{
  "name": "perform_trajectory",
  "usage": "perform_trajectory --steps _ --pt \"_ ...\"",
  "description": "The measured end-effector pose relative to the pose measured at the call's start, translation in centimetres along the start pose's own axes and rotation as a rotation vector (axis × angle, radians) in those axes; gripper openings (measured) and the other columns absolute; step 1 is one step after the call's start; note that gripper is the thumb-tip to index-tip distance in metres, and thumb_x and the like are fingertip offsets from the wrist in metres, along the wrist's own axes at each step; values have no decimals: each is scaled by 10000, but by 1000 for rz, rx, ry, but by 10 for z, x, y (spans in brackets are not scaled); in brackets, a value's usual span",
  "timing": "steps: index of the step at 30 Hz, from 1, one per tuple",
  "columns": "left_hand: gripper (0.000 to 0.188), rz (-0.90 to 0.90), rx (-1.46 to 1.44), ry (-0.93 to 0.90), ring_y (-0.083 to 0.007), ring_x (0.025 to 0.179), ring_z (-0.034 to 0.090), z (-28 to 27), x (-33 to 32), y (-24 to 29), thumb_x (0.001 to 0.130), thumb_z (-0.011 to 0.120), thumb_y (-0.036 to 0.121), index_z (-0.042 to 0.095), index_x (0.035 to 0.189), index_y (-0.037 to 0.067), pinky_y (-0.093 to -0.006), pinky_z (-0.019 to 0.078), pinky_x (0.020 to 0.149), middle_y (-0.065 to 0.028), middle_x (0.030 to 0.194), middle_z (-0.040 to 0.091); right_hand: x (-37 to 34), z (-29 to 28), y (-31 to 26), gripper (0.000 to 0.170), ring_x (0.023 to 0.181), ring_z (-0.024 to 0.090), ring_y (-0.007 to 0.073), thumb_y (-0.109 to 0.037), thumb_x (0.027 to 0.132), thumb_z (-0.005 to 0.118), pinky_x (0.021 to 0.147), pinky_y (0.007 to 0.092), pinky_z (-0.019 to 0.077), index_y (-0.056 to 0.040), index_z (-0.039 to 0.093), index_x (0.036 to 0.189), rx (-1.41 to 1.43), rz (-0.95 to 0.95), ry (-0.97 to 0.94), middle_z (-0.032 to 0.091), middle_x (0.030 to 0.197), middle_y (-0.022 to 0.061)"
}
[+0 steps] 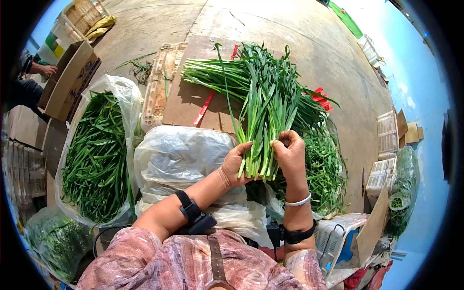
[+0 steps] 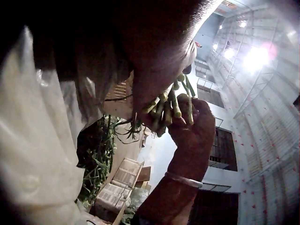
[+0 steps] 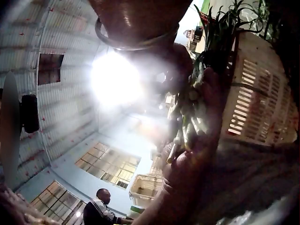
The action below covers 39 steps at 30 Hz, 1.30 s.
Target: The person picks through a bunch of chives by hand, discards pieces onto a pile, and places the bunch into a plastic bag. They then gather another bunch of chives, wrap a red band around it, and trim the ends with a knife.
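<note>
A bunch of garlic chives (image 1: pixel 261 137), long flat green leaves with pale cut stems, lies with its stem ends toward me in the head view. My left hand (image 1: pixel 235 164) holds it from below near the stem ends, thumb along the left side. On the right side of the bunch, my right hand (image 1: pixel 291 153) pinches at a stalk with thumb and curled forefinger. The stem ends (image 2: pixel 166 105) poke out between both hands in the left wrist view. Beyond the bunch, another pile of chives (image 1: pixel 208 72) lies crosswise on a brown board (image 1: pixel 188 108), over a red strip (image 1: pixel 205 107).
A plastic-lined container of greens (image 1: pixel 96 154) stands left, beside a white plastic-wrapped bundle (image 1: pixel 183 150). More loose greens (image 1: pixel 326 169) lie at right, near white crates (image 1: pixel 382 174) along the blue wall. Another person's hand (image 1: pixel 47 70) is by a cardboard box (image 1: pixel 72 79) far left.
</note>
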<state>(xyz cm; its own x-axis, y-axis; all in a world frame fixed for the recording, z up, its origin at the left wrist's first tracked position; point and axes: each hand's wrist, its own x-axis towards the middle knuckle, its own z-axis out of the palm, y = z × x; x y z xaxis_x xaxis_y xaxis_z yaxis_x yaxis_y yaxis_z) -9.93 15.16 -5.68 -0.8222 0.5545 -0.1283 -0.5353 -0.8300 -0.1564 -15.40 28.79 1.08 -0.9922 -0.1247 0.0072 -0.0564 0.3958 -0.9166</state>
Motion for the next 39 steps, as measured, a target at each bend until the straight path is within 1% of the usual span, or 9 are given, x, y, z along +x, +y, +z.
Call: perform_trajectory --steps 5,8,11,16,19,31,36,38,39 --pt "462 -39 -57 -167 -326 1010 615 -8 1 3 931 360 346 534 1200 13 -509 482 883 -171 1151 608 -2 2 0 76 517 514 60 -9 791 604 448 206 414 9 532 805 43 -12 12 566 680 21" --pt "469 -46 -19 -225 -323 1017 612 -14 3 4 932 358 356 531 1209 19 -506 487 876 -165 1166 602 -8 3 -15 104 534 590 134 -34 764 618 480 264 457 47 561 796 49 -40 0 604 671 83" --pt "470 -41 -16 -188 -315 1023 611 -6 2 3 934 354 362 529 1216 29 -492 481 890 -158 1178 597 -13 6 -14 65 538 561 77 -2 797 593 466 230 445 32 538 797 -125 -157 47 576 683 38" --pt "459 -23 -40 -196 -297 1048 597 -7 2 2 944 338 366 529 1218 51 -466 436 959 -153 1165 602 -18 15 -17 108 591 631 246 -39 778 612 534 319 489 3 576 871 -468 -367 51 627 770 157" --pt "447 -4 -27 -173 -293 1042 599 -3 1 1 948 336 365 535 1206 59 -467 436 958 -147 1149 609 -22 21 -32 142 698 613 338 -114 774 634 597 416 499 -48 557 874 -558 -374 17 604 782 137" --pt "433 118 73 -84 -240 1015 600 -7 3 -3 950 351 421 573 1140 102 -390 458 939 -88 1112 620 -32 39 -32 112 654 603 329 -140 792 616 570 399 503 -54 580 854 -748 -497 -48 579 808 137" --pt "450 36 15 -41 -231 1014 610 7 -8 -3 908 487 483 566 1153 114 -420 515 849 -78 1096 629 -25 30 -33 117 705 616 352 -73 774 559 622 418 509 -45 581 885 -736 -447 -198 594 808 168" --pt "455 -17 137 -106 -228 999 623 -15 -6 -1 861 597 428 544 1185 112 -402 510 859 -82 1105 633 -17 17 -33 153 727 612 373 -26 762 531 651 432 506 -39 589 903 -565 -491 -195 605 805 181" --pt "388 44 273 55 -219 904 657 -6 -7 -4 857 634 305 555 1170 90 -387 551 770 -80 1033 659 -12 7 -37 177 751 619 359 -3 762 530 663 426 503 -36 613 915 -524 -534 -82 617 806 180"
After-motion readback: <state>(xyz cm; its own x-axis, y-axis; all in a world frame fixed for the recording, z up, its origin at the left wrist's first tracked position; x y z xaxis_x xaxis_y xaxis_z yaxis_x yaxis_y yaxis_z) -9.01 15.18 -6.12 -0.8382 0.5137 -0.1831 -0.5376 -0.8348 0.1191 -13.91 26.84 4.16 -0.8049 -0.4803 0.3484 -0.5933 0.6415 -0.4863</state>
